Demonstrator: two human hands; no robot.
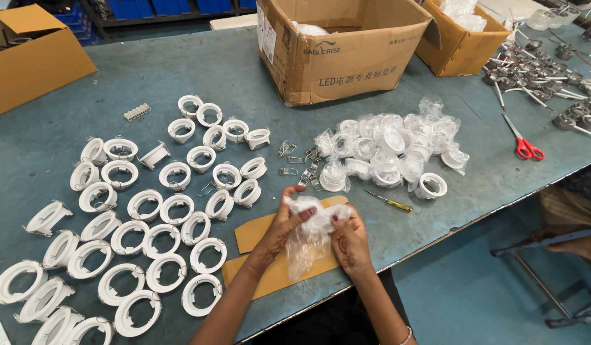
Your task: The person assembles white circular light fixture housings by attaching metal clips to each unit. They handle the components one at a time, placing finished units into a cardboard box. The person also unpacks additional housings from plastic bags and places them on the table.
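Plastic bag, both hands' grip closed

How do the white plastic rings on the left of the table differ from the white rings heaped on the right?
The bare white plastic rings lie unwrapped, spread singly in rough rows. The heaped white rings sit in clear plastic bags, piled together. Both groups rest on the blue-grey table and look the same kind.
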